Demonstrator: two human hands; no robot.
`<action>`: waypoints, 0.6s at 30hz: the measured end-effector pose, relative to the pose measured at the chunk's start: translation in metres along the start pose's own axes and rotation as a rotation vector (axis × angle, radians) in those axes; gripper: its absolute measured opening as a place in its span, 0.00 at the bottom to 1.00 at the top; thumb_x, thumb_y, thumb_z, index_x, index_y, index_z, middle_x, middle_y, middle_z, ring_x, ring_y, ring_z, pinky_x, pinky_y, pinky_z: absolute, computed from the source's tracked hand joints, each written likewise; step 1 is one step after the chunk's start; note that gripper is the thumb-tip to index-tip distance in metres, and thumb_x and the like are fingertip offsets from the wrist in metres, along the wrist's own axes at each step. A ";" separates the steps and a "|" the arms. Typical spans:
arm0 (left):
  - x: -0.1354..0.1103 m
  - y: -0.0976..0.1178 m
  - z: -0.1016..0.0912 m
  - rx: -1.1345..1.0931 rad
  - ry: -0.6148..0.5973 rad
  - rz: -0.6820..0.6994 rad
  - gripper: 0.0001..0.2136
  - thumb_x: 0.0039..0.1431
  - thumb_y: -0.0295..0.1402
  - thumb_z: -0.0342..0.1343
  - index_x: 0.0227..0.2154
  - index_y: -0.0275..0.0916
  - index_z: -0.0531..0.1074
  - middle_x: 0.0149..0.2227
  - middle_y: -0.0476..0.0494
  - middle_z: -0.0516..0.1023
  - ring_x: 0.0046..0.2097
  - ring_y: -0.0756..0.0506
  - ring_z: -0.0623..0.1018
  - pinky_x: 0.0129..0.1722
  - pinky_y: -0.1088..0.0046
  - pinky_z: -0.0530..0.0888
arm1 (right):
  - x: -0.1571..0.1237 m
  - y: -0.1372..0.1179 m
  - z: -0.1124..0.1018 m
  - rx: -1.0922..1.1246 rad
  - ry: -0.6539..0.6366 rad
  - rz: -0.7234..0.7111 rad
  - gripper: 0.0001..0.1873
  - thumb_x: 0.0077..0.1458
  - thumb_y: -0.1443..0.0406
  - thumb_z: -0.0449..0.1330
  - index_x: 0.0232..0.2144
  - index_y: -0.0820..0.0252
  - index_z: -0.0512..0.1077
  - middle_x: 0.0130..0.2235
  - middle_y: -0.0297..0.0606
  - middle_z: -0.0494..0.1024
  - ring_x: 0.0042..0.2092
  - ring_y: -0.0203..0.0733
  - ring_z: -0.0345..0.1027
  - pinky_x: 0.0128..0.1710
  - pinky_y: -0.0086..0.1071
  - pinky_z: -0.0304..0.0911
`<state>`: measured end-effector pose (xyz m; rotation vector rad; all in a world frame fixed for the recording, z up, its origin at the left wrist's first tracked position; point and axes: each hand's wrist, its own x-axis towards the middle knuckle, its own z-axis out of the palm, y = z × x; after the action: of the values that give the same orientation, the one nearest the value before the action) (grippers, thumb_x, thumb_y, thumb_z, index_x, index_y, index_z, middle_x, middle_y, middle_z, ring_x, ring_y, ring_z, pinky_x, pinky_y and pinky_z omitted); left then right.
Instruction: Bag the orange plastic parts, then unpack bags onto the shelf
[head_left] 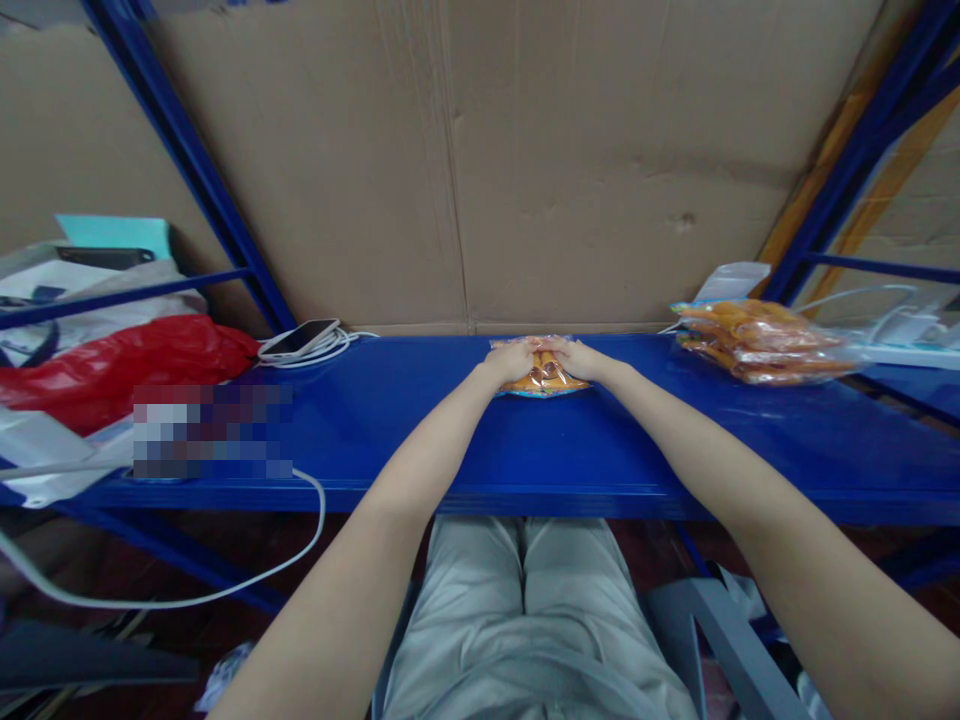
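Both my hands are on a clear plastic packet (pixel 546 380) with orange-brown contents, lying on the blue shelf top in front of me. My left hand (pixel 514 358) grips its left side and my right hand (pixel 579 359) its right side. Thumbs point inward over the shiny film, while most of the other fingers are hidden or too small to make out. Off to the right lies a stack of similar orange packets (pixel 757 340) in clear plastic, apart from my hands.
A phone (pixel 301 338) rests with a coiled white cable at the back left. Nearby are a red plastic bag (pixel 142 360) and a white cable (pixel 319 520) hanging over the front edge. Blue metal posts (pixel 217 210) and a cardboard wall (pixel 525 170) bound the blue shelf (pixel 555 450).
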<state>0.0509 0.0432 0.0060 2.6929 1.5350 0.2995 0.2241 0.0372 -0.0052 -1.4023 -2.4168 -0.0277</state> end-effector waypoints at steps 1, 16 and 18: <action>0.001 0.000 0.001 -0.004 0.007 -0.007 0.23 0.63 0.31 0.41 0.60 0.46 0.67 0.63 0.50 0.67 0.63 0.44 0.68 0.62 0.67 0.62 | -0.001 -0.001 -0.001 -0.028 -0.013 0.034 0.27 0.62 0.70 0.45 0.59 0.49 0.68 0.63 0.38 0.66 0.65 0.51 0.57 0.60 0.61 0.52; 0.012 -0.020 0.011 -0.357 0.034 -0.070 0.25 0.61 0.27 0.39 0.59 0.44 0.69 0.64 0.51 0.64 0.66 0.46 0.62 0.65 0.66 0.58 | -0.003 0.003 -0.003 0.076 -0.091 0.148 0.28 0.64 0.71 0.45 0.63 0.52 0.63 0.67 0.39 0.58 0.68 0.43 0.50 0.66 0.44 0.48; 0.012 -0.023 0.012 -0.345 0.026 -0.066 0.25 0.63 0.28 0.39 0.62 0.42 0.64 0.65 0.49 0.61 0.67 0.48 0.61 0.65 0.68 0.58 | -0.004 0.004 -0.002 0.136 -0.093 0.163 0.27 0.64 0.70 0.45 0.64 0.53 0.61 0.68 0.40 0.55 0.68 0.43 0.48 0.66 0.42 0.47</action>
<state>0.0400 0.0661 -0.0063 2.3776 1.4214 0.5436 0.2304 0.0354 -0.0050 -1.5627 -2.3191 0.2417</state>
